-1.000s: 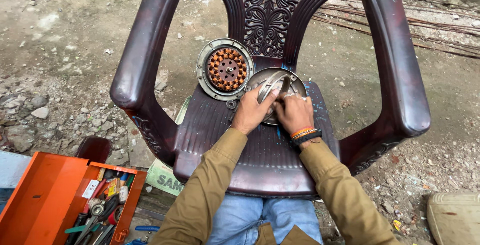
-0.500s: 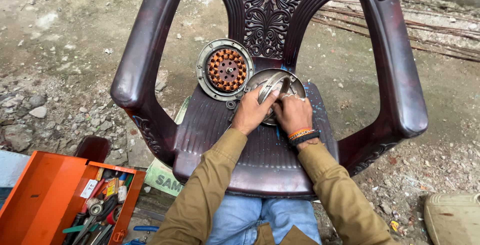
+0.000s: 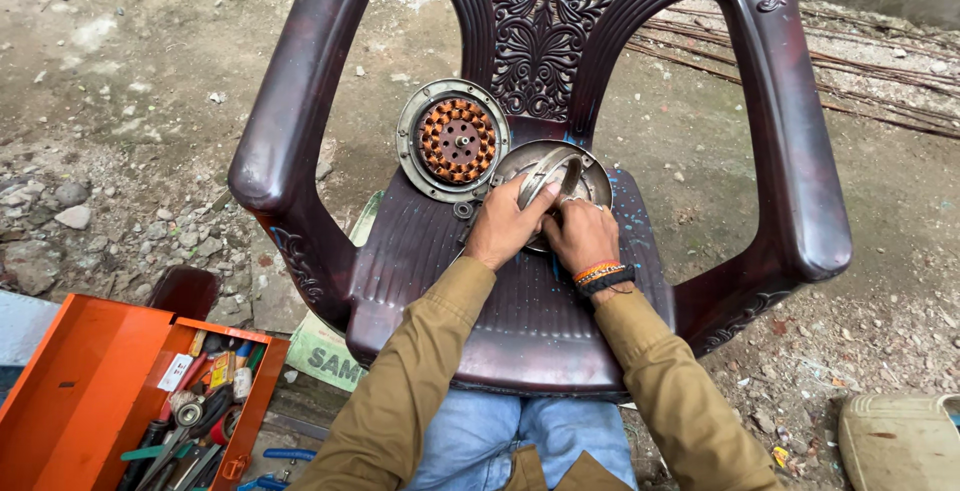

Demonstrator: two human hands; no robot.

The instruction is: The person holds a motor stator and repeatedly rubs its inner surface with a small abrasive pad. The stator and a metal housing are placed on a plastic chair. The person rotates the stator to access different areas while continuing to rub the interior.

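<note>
— Where is the round metal cover (image 3: 590,173) relative to the hands?

— Directly under both, on the chair seat (image 3: 520,301). The left hand (image 3: 505,226) curls its fingers over a curved metal piece (image 3: 545,171) inside it; the right hand (image 3: 582,236) grips the cover's near rim. The copper-wound stator (image 3: 455,141) leans just left of them.

— Anything different from earlier?

— Barely. Both hands stay clamped in place; only the view has drifted slightly.

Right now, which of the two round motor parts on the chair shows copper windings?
The left disc, propped against the chair back, untouched. The right metal cover shows bare metal, under both hands: left hand, right hand.
</note>
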